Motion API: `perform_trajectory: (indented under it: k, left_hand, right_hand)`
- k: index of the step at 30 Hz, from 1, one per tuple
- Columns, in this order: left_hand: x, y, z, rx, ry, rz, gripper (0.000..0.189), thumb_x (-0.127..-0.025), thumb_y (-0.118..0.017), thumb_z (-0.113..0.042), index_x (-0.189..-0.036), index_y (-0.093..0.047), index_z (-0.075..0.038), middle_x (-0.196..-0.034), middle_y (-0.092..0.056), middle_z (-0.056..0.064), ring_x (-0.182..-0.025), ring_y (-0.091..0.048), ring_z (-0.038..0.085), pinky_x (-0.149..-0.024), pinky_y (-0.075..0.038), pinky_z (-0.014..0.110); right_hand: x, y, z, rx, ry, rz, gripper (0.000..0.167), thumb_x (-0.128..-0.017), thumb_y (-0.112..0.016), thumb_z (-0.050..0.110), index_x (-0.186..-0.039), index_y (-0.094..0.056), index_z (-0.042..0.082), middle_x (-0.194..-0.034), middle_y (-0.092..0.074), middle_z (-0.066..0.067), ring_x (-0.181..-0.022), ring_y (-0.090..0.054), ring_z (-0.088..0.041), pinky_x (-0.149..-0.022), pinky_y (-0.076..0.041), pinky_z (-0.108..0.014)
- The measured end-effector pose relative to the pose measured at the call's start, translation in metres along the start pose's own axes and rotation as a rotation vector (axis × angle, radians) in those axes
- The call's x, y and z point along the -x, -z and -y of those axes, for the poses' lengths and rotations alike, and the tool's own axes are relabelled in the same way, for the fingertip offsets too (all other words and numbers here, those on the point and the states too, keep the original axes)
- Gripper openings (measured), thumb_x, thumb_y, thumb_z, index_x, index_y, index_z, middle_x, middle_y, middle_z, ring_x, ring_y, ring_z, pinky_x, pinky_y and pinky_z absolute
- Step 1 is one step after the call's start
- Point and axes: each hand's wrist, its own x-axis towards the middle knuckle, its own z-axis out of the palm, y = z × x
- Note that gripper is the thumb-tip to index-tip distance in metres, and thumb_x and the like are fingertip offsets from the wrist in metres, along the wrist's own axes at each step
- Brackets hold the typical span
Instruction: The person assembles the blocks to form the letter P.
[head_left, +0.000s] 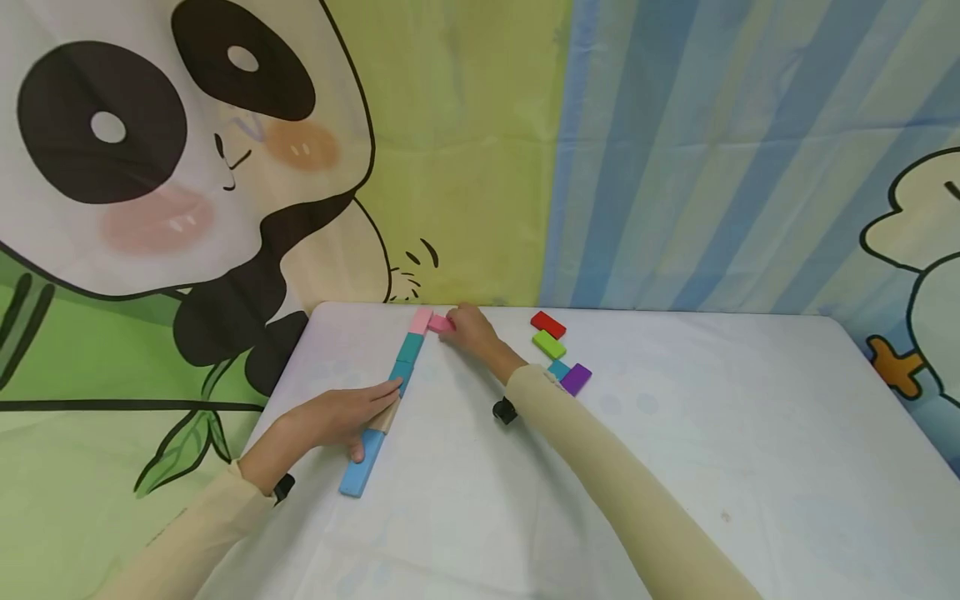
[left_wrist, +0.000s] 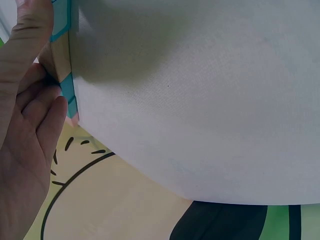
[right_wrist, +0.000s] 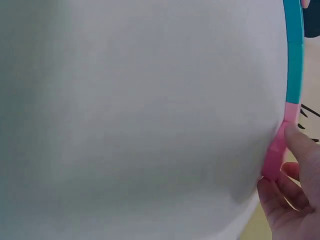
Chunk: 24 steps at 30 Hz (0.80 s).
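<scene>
A line of blocks runs away along the table's left side: a long light blue block (head_left: 362, 468), a tan block (head_left: 386, 417), teal blocks (head_left: 409, 347) and a light pink block (head_left: 422, 321) at the far end. My left hand (head_left: 330, 419) rests along the line's left side, fingers fairly straight, touching the blocks near the tan one. At the far end, my right hand (head_left: 474, 332) pinches a pink block (head_left: 439, 324) just right of the light pink one. In the right wrist view, a darker pink block (right_wrist: 272, 162) lies at its fingertips.
Right of my right hand lie a red block (head_left: 548, 323), a lime green block (head_left: 550, 344), a blue block (head_left: 558, 369) and a purple block (head_left: 576, 379). The white table (head_left: 675, 467) ends at a printed curtain (head_left: 480, 150) behind.
</scene>
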Motion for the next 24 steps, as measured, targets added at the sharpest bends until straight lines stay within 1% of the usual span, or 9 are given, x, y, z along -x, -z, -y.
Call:
perform_trajectory:
  k: [2,4,7,10,12,15,18,20,24]
  left_hand:
    - [0.000,0.000,0.000,0.008,0.001,0.000,0.107,-0.065,-0.078,-0.045,-0.151,-0.030,-0.002,-0.160,-0.027,0.012,-0.134,-0.048,0.029,-0.103,-0.047,0.042]
    - [0.000,-0.001,0.000,0.009,0.001,0.005,0.107,-0.066,-0.078,-0.045,-0.151,-0.030,-0.002,-0.160,-0.027,0.012,-0.135,-0.048,0.029,-0.103,-0.047,0.042]
    - [0.002,-0.001,0.001,-0.021,-0.001,0.000,0.107,-0.066,-0.078,-0.047,-0.151,-0.030,-0.002,-0.160,-0.027,0.013,-0.135,-0.048,0.029,-0.102,-0.048,0.042]
    - [0.004,0.000,0.003,-0.074,-0.023,-0.024,0.105,-0.066,-0.077,-0.049,-0.149,-0.033,-0.001,-0.159,-0.029,0.013,-0.133,-0.050,0.028,-0.100,-0.050,0.039]
    - [0.005,0.000,0.005,-0.097,-0.028,-0.031,0.105,-0.065,-0.076,-0.050,-0.149,-0.035,-0.002,-0.159,-0.029,0.012,-0.132,-0.051,0.026,-0.098,-0.051,0.038]
    - [0.006,0.001,0.006,-0.094,-0.028,-0.027,0.104,-0.065,-0.076,-0.050,-0.149,-0.035,-0.002,-0.159,-0.029,0.012,-0.131,-0.052,0.026,-0.096,-0.052,0.037]
    - [0.006,0.001,0.004,-0.074,-0.022,-0.019,0.105,-0.066,-0.077,-0.049,-0.149,-0.034,-0.002,-0.159,-0.029,0.012,-0.132,-0.051,0.026,-0.097,-0.051,0.037]
    - [0.005,0.001,0.002,-0.068,-0.026,-0.022,0.105,-0.065,-0.077,-0.048,-0.149,-0.034,-0.002,-0.159,-0.030,0.013,-0.131,-0.051,0.026,-0.097,-0.052,0.038]
    - [0.001,0.000,0.000,-0.062,-0.030,-0.022,0.105,-0.065,-0.077,-0.048,-0.149,-0.034,-0.002,-0.159,-0.030,0.013,-0.131,-0.052,0.027,-0.097,-0.051,0.038]
  right_hand:
    - [0.008,0.012,-0.003,0.016,0.015,0.020,0.045,-0.093,-0.065,0.030,-0.128,-0.060,0.002,-0.116,-0.063,-0.012,-0.104,-0.056,-0.021,-0.092,-0.050,-0.031]
    - [0.018,0.030,-0.011,0.038,0.050,0.027,0.051,-0.094,-0.064,0.033,-0.134,-0.055,0.002,-0.124,-0.060,-0.013,-0.112,-0.057,-0.025,-0.099,-0.049,-0.035]
    - [0.035,0.054,-0.036,0.064,0.115,0.001,0.053,-0.094,-0.064,0.033,-0.136,-0.054,0.002,-0.128,-0.059,-0.016,-0.115,-0.058,-0.028,-0.099,-0.050,-0.039]
    - [0.057,0.072,-0.067,0.099,0.125,-0.017,0.049,-0.094,-0.065,0.029,-0.133,-0.056,0.001,-0.127,-0.059,-0.018,-0.114,-0.059,-0.030,-0.096,-0.052,-0.040]
    - [0.071,0.079,-0.086,0.115,0.102,-0.012,0.047,-0.094,-0.065,0.026,-0.133,-0.057,0.000,-0.131,-0.058,-0.021,-0.118,-0.058,-0.033,-0.098,-0.051,-0.043]
    - [0.084,0.081,-0.112,0.125,0.056,0.001,0.044,-0.093,-0.066,0.023,-0.131,-0.059,0.001,-0.132,-0.057,-0.022,-0.121,-0.056,-0.036,-0.100,-0.050,-0.046]
    - [0.089,0.081,-0.131,0.119,0.080,0.023,0.044,-0.092,-0.066,0.019,-0.133,-0.058,0.002,-0.132,-0.057,-0.024,-0.122,-0.055,-0.038,-0.101,-0.049,-0.048]
    - [0.087,0.082,-0.140,0.130,0.135,0.069,0.047,-0.092,-0.066,0.014,-0.136,-0.055,0.003,-0.136,-0.053,-0.025,-0.124,-0.053,-0.040,-0.101,-0.049,-0.048]
    - [0.082,0.088,-0.150,0.175,0.228,0.251,0.055,-0.092,-0.062,0.005,-0.145,-0.044,0.005,-0.151,-0.039,-0.023,-0.135,-0.043,-0.042,-0.106,-0.045,-0.049]
